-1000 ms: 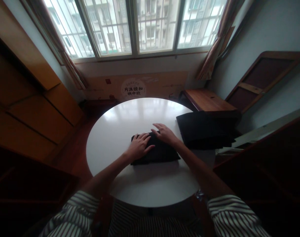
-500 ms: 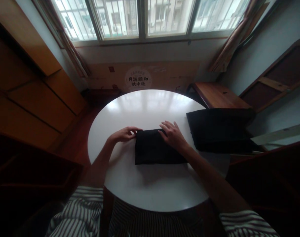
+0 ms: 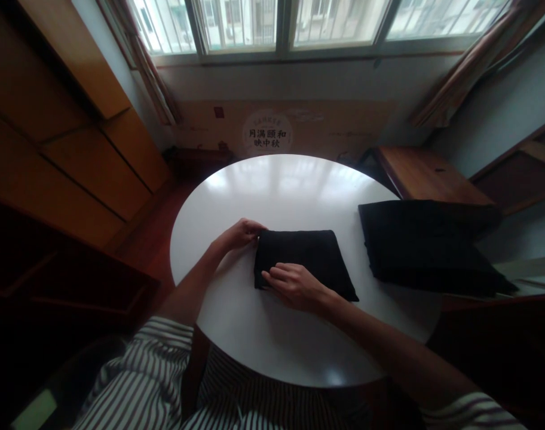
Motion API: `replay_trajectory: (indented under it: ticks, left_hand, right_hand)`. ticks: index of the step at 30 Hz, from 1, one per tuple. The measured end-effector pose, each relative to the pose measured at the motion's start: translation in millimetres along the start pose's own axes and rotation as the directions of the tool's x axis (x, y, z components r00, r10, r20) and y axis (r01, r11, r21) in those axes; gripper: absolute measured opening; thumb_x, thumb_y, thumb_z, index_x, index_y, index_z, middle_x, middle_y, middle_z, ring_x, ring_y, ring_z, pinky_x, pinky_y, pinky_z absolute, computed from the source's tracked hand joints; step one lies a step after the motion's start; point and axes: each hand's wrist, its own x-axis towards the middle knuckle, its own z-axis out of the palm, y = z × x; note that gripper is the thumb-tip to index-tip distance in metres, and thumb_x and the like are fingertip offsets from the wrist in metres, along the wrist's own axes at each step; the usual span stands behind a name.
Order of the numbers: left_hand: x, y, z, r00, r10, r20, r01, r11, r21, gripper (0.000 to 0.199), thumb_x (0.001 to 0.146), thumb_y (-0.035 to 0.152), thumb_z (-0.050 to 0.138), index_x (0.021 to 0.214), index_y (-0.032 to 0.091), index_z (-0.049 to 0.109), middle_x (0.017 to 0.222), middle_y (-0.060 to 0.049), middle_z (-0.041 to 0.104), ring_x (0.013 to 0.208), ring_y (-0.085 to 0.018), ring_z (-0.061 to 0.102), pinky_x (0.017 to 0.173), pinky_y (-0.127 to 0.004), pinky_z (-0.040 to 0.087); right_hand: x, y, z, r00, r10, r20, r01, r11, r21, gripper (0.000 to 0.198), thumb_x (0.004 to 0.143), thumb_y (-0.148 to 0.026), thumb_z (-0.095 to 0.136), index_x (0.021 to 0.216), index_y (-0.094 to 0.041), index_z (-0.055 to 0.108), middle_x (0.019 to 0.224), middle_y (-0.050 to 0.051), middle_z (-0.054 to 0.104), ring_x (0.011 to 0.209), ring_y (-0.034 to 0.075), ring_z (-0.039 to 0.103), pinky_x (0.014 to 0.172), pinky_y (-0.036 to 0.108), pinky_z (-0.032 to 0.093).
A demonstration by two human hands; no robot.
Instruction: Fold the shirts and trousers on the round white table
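Note:
A folded black cloth (image 3: 303,254) lies flat on the white oval table (image 3: 236,197). Its exact kind cannot be made out. At its far left corner, my left hand (image 3: 242,232) is closed, with thumb and fingertips pinching the edge. My right hand (image 3: 294,283) reaches across the near side, fingers curled together on the cloth close to its near left corner. The right thumb is mostly hidden beneath the hand. Over the table's right edge lies a second, larger black cloth (image 3: 416,245), touched by neither hand.
A wooden bench (image 3: 429,170) stands behind the table on the right. Cabinets (image 3: 88,173) line the left side. Below the barred window (image 3: 285,24), a printed panel (image 3: 335,125) leans at the wall. Dark furniture borders both lower sides.
My right hand has moved from the far edge of the folded cloth toward me and left, its fingers now curled. My left hand stays at the far left corner. The view has shifted.

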Motion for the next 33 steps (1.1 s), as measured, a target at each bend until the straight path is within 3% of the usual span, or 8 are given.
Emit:
replay_trajectory:
  ticks: [5,13,20,24,27,29,31,33]
  left_hand:
    - [-0.1,-3.7,-1.4,1.0,-0.026,0.006,0.026,0.999,-0.027,0.038,0.075,0.003,0.052,0.102,0.014,0.078,0.086,-0.006,0.077,0.073,-0.014,0.067,0.069,-0.023,0.051]
    - [-1.4,12.1,-2.7,0.999,0.008,0.052,-0.01,0.999,0.039,0.047,0.078,0.003,0.054,0.118,0.019,0.072,0.095,-0.006,0.071,0.073,-0.01,0.058,0.067,-0.02,0.046]
    - [0.2,1.0,1.8,1.0,0.019,-0.001,-0.019,1.0,-0.008,0.038,0.078,0.004,0.051,0.104,0.015,0.078,0.088,-0.007,0.073,0.074,-0.013,0.062,0.069,-0.022,0.047]
    - [0.8,-3.0,0.8,1.0,-0.015,-0.011,0.015,1.0,-0.026,0.03,0.08,0.01,0.055,0.099,0.014,0.078,0.086,-0.007,0.074,0.073,-0.013,0.063,0.07,-0.023,0.048]
    - [0.0,1.2,-4.7,0.998,-0.064,0.028,0.065,0.997,-0.049,0.027,0.081,0.014,0.058,0.1,0.012,0.077,0.09,-0.009,0.073,0.076,-0.014,0.063,0.07,-0.023,0.049]
    - [-1.4,7.9,-9.3,0.995,-0.087,0.038,0.089,0.995,-0.05,0.033,0.08,0.012,0.055,0.106,0.014,0.075,0.103,-0.01,0.072,0.085,-0.015,0.064,0.072,-0.024,0.051]
    - [-2.9,16.8,-12.0,0.997,-0.08,-0.021,0.08,0.996,-0.03,0.043,0.078,0.006,0.05,0.113,0.017,0.072,0.116,-0.01,0.068,0.099,-0.017,0.063,0.079,-0.027,0.053]
    - [-3.7,27.4,-10.6,0.988,-0.055,-0.145,0.057,0.998,0.006,0.044,0.079,0.004,0.047,0.113,0.018,0.071,0.117,-0.01,0.066,0.106,-0.018,0.063,0.086,-0.032,0.053]
  right_hand:
    - [0.1,-2.1,-6.6,0.992,-0.092,-0.087,0.087,0.994,-0.059,0.017,0.099,-0.013,0.046,0.104,-0.008,0.062,0.071,0.002,0.06,0.06,0.014,0.047,0.054,0.03,0.037]
    - [5.0,-10.4,-4.0,0.998,0.056,-0.04,-0.06,0.993,-0.105,0.026,0.098,-0.016,0.048,0.122,-0.014,0.059,0.092,0.009,0.063,0.08,0.02,0.051,0.07,0.035,0.04]
    - [1.2,-8.7,-0.4,0.98,-0.187,0.069,0.192,0.978,-0.078,0.026,0.103,-0.013,0.039,0.103,-0.012,0.065,0.085,0.005,0.062,0.074,0.015,0.05,0.065,0.031,0.038]
    - [5.1,-12.1,-2.0,0.977,-0.171,0.127,0.181,0.981,-0.07,0.028,0.102,-0.013,0.039,0.101,-0.013,0.067,0.085,0.004,0.064,0.075,0.016,0.053,0.066,0.031,0.041]
    - [7.8,-8.4,-13.4,0.993,-0.064,0.095,0.06,0.997,0.046,0.029,0.103,-0.027,0.044,0.112,-0.014,0.067,0.086,0.006,0.065,0.078,0.018,0.057,0.072,0.033,0.045]
    - [5.5,3.2,-28.4,0.994,0.104,-0.016,-0.1,0.982,0.16,0.033,0.101,-0.035,0.047,0.115,-0.013,0.067,0.087,0.008,0.065,0.079,0.019,0.059,0.074,0.033,0.047]
    - [-1.2,21.1,-46.9,0.921,0.363,-0.137,-0.334,0.921,0.2,0.031,0.101,-0.034,0.047,0.106,-0.012,0.069,0.085,0.009,0.064,0.077,0.018,0.06,0.072,0.032,0.047]
    - [-10.9,39.7,-64.8,0.771,0.597,-0.222,-0.583,0.802,0.131,0.03,0.1,-0.029,0.046,0.09,-0.014,0.07,0.08,0.008,0.063,0.07,0.017,0.059,0.068,0.031,0.046]
